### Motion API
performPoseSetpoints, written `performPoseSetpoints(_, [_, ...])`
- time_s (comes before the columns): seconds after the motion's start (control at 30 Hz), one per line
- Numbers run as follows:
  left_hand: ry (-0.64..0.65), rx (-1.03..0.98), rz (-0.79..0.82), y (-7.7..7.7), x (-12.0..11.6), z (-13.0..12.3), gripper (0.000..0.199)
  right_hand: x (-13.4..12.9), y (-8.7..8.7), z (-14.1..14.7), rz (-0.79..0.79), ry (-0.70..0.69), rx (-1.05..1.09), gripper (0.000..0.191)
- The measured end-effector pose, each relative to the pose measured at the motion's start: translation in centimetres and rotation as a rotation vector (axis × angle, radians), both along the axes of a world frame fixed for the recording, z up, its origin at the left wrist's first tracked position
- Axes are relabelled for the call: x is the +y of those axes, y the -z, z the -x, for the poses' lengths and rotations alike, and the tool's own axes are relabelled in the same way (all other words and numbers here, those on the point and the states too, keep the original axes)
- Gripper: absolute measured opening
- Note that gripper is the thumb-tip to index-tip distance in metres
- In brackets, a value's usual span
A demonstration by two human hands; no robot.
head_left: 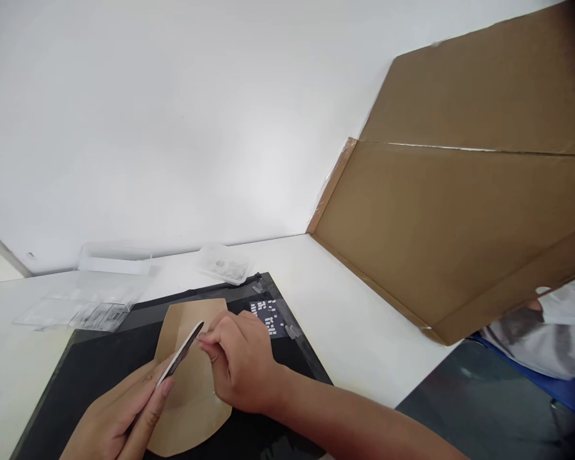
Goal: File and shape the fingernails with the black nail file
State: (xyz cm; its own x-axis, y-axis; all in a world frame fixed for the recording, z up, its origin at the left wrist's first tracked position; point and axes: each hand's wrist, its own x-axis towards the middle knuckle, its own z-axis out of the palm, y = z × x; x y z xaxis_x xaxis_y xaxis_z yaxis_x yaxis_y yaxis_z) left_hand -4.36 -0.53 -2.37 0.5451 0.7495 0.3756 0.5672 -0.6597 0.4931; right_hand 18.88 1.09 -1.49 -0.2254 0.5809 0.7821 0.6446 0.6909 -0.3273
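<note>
My left hand (137, 406) grips a thin, flat piece (181, 352) with a white edge and a dark face, tilted up to the right. Just right of its upper end is my right hand (242, 358), thumb and forefinger pinched together; anything between them is too small to make out. Beneath both hands lies a tan sheet (196, 409) with curved edges, on a black mat (96, 364). Small white pieces (269, 319) are spread on a dark patch of the mat, beyond my right hand.
A clear divided case (91, 306) lies at the left, and a small clear tray (225, 268) with bits in it stands behind the mat. A large cardboard panel (436, 223) rises at the right. Part of another person (541, 338) shows at the right edge.
</note>
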Motion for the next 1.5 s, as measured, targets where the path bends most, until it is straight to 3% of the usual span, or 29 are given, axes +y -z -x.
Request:
performPoseSetpoints(0.23, [-0.002, -0.030, 0.022, 0.1, 0.0, -0.1, 0.039, 0.0, -0.3, 0.3, -0.028, 0.055, 0.032, 0.009])
performPoseSetpoints(0.37, [0.012, -0.017, 0.034, 0.4, 0.0, 0.1, 0.041, -0.4, -0.4, 0.5, -0.086, -0.002, -0.088, 0.010])
performPoseSetpoints(0.53, [0.000, -0.007, 0.034, 0.6, 0.1, 0.0, 0.042, -0.2, -0.5, 0.5, -0.086, 0.073, -0.055, 0.010])
performPoseSetpoints(0.67, [0.001, -0.005, 0.039, 0.3, 0.0, -0.2, 0.041, -0.2, -0.5, 0.5, -0.119, 0.023, -0.156, 0.012])
performPoseSetpoints(0.83, [-0.005, -0.008, 0.048, 0.2, -0.1, -0.2, 0.041, -0.4, -0.5, 0.6, -0.154, 0.114, -0.118, 0.010])
performPoseSetpoints(0.97, [-0.050, -0.034, 0.053, 0.2, -0.3, -0.2, 0.038, -0.7, -0.5, 0.9, -0.181, 0.075, -0.196, 0.011])
performPoseSetpoints(1.13, [-0.046, -0.058, 0.042, -0.5, -0.7, -0.5, 0.037, -0.9, -0.9, 1.0, -0.135, 0.158, -0.179, 0.019])
performPoseSetpoints(1.5, [-0.075, -0.098, 0.166, -0.8, -1.2, -1.1, 0.039, -0.8, -1.1, 0.7, -0.083, 0.094, -0.210, 0.015])
